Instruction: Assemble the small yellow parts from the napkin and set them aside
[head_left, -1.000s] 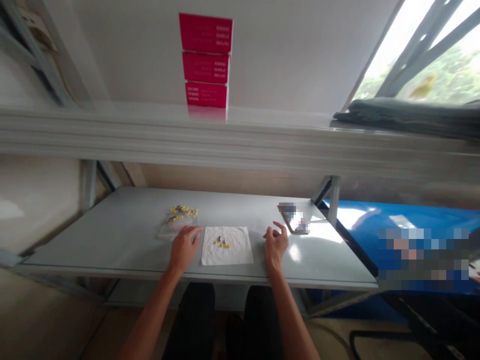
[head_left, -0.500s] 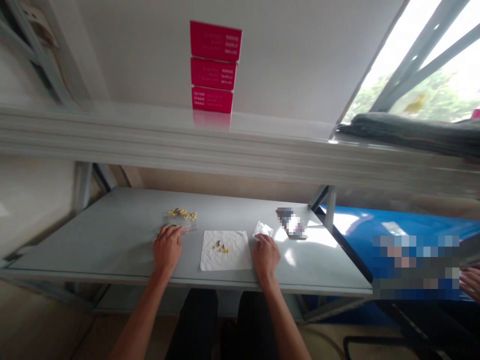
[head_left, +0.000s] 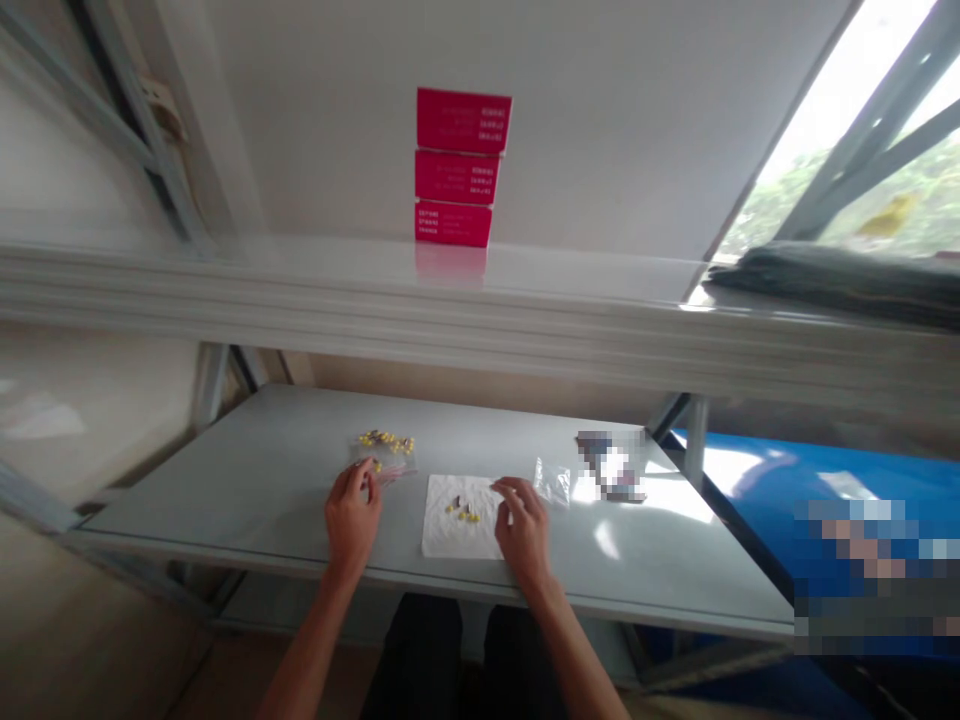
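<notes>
A white paper sheet (head_left: 450,530) lies on the grey shelf table (head_left: 247,470), with a few small yellow and dark pieces (head_left: 462,511) on it. My right hand (head_left: 521,525) rests over the sheet's right edge, its fingers curled towards the pieces; whether it holds anything is hidden. My left hand (head_left: 351,515) sits left of the sheet, fingertips pinched on a small clear bag (head_left: 386,460). Several yellow pieces (head_left: 386,439) lie just behind that bag. Another small clear bag (head_left: 553,482) lies to the right of my right hand.
Three pink boxes (head_left: 461,168) are stacked on the upper shelf against the wall. A dark folded cloth (head_left: 832,285) lies on that shelf at the right. A blurred-out object (head_left: 611,465) sits on the table at right. Blue material (head_left: 772,480) lies beyond the table's right end.
The view has swung a little left and down. My right hand moved left from the small clear bag onto the sheet's edge. My left hand's fingers closed on the bag at left.
</notes>
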